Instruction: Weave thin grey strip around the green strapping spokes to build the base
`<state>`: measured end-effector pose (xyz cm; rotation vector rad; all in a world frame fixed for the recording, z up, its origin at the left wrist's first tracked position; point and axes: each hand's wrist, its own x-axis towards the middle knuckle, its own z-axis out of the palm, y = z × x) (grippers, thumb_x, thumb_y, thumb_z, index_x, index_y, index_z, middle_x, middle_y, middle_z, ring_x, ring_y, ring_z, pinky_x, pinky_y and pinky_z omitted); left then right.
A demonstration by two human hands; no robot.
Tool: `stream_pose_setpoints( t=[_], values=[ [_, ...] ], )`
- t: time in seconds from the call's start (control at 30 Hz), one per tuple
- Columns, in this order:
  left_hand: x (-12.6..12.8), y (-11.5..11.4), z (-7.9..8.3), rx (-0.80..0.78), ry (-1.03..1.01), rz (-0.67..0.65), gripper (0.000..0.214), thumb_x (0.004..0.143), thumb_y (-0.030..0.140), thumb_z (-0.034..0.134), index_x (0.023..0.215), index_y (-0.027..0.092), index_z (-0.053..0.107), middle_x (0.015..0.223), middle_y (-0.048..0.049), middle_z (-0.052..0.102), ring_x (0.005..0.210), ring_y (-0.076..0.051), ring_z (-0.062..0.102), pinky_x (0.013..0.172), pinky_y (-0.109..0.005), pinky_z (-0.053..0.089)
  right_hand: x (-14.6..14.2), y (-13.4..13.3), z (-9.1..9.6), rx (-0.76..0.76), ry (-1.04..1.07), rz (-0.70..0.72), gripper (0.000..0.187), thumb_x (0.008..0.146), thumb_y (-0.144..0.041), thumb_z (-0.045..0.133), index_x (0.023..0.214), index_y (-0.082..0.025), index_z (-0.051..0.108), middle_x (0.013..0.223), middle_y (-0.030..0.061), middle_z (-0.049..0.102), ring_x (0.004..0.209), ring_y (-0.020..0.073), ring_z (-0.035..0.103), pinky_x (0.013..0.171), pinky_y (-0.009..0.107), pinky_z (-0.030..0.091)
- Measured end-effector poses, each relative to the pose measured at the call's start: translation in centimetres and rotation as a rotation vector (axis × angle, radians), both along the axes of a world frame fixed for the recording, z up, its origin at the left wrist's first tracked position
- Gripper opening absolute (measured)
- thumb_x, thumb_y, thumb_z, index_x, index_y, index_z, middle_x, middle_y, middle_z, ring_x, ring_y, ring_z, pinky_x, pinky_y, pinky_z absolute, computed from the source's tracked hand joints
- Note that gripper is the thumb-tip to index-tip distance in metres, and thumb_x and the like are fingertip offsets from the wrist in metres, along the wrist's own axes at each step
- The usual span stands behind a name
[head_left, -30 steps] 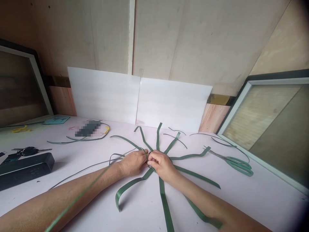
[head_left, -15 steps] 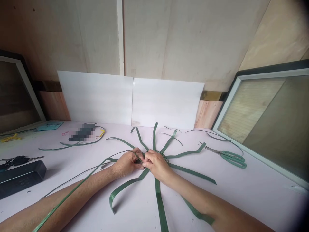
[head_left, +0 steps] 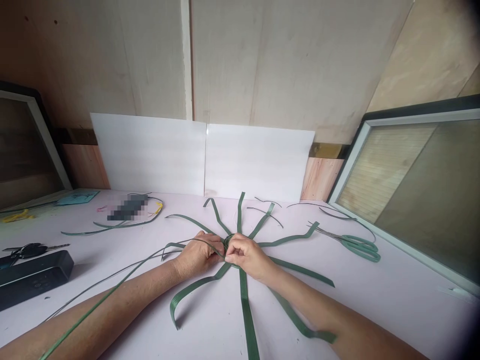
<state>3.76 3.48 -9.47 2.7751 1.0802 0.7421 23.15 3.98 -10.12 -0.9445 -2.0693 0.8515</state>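
Several flat green straps [head_left: 244, 300] spread like spokes from a small woven centre [head_left: 227, 241], which my hands partly cover. At the left side of the centre, my left hand [head_left: 200, 253] is closed with its fingertips on the weave. My right hand [head_left: 243, 254] is pinched on a thin green strip [head_left: 207, 243] just right of the left fingertips. That strip arcs over the left hand and runs down along the left forearm. A second thin dark strip [head_left: 103, 276] passes beneath it to the lower left.
Green-handled scissors [head_left: 358, 245] lie to the right, near loose thin strips [head_left: 265, 216]. Keys [head_left: 32, 250] and a black box [head_left: 35, 277] are at left. White boards [head_left: 258, 160] stand at the back; framed panels [head_left: 423, 170] flank both sides.
My right hand has shifted slightly down and right, and more of the woven centre shows between my hands. The thin strip now lies across the back of my left hand.
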Motion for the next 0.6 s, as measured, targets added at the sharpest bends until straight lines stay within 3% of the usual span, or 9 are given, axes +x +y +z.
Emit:
stream_pose_setpoints(
  t=[0.1,0.17,0.33,0.43,0.5,0.6],
  values=[
    [0.1,0.0,-0.1,-0.034,0.008,0.019,0.010,0.088,0.018,0.059,0.079,0.017,0.064,0.075,0.0015,0.063,0.077,-0.014,0.057,0.074,-0.028,0.033,0.5,-0.2,0.1,0.014,-0.047,0.041,0.022,0.068,0.004,0.066,0.064,-0.016,0.060,0.082,-0.0040,0.051,0.062,0.0064,0.047,0.061,0.020,0.036],
    [0.2,0.0,-0.1,-0.093,-0.008,0.044,0.009,0.087,0.017,0.059,0.078,0.017,0.063,0.076,0.0011,0.062,0.076,-0.014,0.057,0.074,-0.028,0.035,0.3,-0.2,0.0,0.037,-0.079,-0.004,0.022,0.067,0.005,0.066,0.063,-0.016,0.059,0.078,-0.0047,0.050,0.060,0.0062,0.044,0.059,0.021,0.034],
    [-0.1,0.1,0.3,-0.339,-0.107,0.063,0.004,0.079,0.015,0.061,0.080,0.017,0.064,0.079,0.0015,0.060,0.067,-0.011,0.053,0.061,-0.022,0.037,-0.8,0.5,-0.5,0.050,-0.080,-0.070,0.025,0.065,0.006,0.064,0.059,-0.016,0.053,0.067,-0.0059,0.045,0.059,0.0070,0.041,0.055,0.021,0.029],
    [-0.2,0.2,0.3,-0.450,-0.174,0.055,0.006,0.077,0.018,0.066,0.083,0.017,0.067,0.083,0.0010,0.059,0.070,-0.012,0.053,0.063,-0.022,0.040,-1.0,0.6,-0.8,0.052,-0.073,-0.070,0.026,0.065,0.005,0.063,0.055,-0.015,0.050,0.065,-0.0061,0.045,0.059,0.0067,0.042,0.055,0.021,0.028],
    [-0.1,0.3,0.0,-0.434,-0.177,0.040,0.004,0.081,0.020,0.063,0.082,0.017,0.067,0.084,0.0001,0.058,0.072,-0.012,0.054,0.066,-0.022,0.042,-0.9,0.5,-0.8,0.043,-0.066,-0.075,0.023,0.065,0.004,0.063,0.060,-0.016,0.053,0.067,-0.0066,0.047,0.057,0.0064,0.042,0.054,0.020,0.029],
    [0.4,0.2,-0.6,-0.229,-0.104,0.053,0.011,0.086,0.022,0.057,0.080,0.016,0.064,0.083,-0.0026,0.055,0.076,-0.015,0.051,0.071,-0.026,0.043,-0.8,0.3,-0.7,0.043,-0.059,-0.087,0.022,0.066,0.003,0.063,0.066,-0.017,0.055,0.067,-0.0071,0.047,0.056,0.0065,0.042,0.053,0.020,0.030]
  ],
)
